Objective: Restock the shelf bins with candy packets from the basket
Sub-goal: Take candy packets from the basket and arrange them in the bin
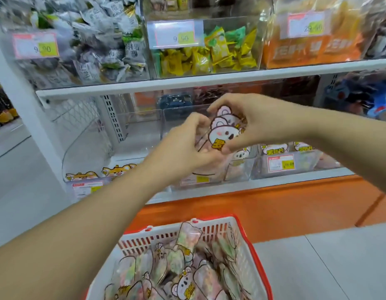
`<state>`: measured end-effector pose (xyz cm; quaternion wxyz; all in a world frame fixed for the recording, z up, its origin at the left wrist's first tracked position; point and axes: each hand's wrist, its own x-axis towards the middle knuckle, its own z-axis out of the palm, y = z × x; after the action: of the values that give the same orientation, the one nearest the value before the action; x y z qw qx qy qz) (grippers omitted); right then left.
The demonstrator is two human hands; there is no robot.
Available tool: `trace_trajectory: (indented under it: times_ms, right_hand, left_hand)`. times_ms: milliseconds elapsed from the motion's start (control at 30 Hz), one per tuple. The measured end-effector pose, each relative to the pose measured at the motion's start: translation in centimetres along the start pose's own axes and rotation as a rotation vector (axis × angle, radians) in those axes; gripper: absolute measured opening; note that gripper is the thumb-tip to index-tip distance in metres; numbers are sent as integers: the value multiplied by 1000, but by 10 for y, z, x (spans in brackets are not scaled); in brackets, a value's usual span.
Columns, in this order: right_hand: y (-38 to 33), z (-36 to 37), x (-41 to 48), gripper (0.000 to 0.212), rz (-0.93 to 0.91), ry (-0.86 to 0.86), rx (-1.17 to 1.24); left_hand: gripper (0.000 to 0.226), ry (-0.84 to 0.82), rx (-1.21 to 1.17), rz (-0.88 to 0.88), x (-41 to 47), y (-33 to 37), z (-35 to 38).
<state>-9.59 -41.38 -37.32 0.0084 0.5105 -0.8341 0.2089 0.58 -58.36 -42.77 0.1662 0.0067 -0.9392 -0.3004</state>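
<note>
Gripped a fanned stack of glossy candy packets (223,132), die-cut into round-eared bear faces, between left hand (183,146) and right hand (255,120). Clamped the fingers (222,103) of both, curled, on the stack's edges: left from below and the side, right over the top. Held the stack upright above a clear, hard-walled bin (242,172) on the white lower shelf (274,184), with like packets inside. Had many more loose packets (183,284), transparent and filled with pastel pieces, heaped in the red-rimmed, slotted plastic basket (256,252) below.
</note>
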Motion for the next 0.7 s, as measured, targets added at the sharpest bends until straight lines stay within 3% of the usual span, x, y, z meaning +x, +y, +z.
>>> trace_trajectory:
  times_ms: [133, 267, 367, 500, 700]
  right_hand:
    - [27, -12, 11, 56, 25, 146, 49]
    - [59, 2, 15, 54, -29, 313, -394]
    - [82, 22, 28, 54, -3, 176, -623]
    - [98, 42, 56, 52, 47, -97, -749]
    - [103, 49, 93, 58, 126, -434, -618]
  left_hand:
    - [62, 76, 19, 65, 47, 3, 2]
    - [89, 82, -85, -32, 77, -14, 17]
    - [82, -140, 112, -176, 89, -40, 35]
    - [67, -407, 278, -170, 98, -49, 53]
    - [46, -453, 460, -122, 106, -54, 67]
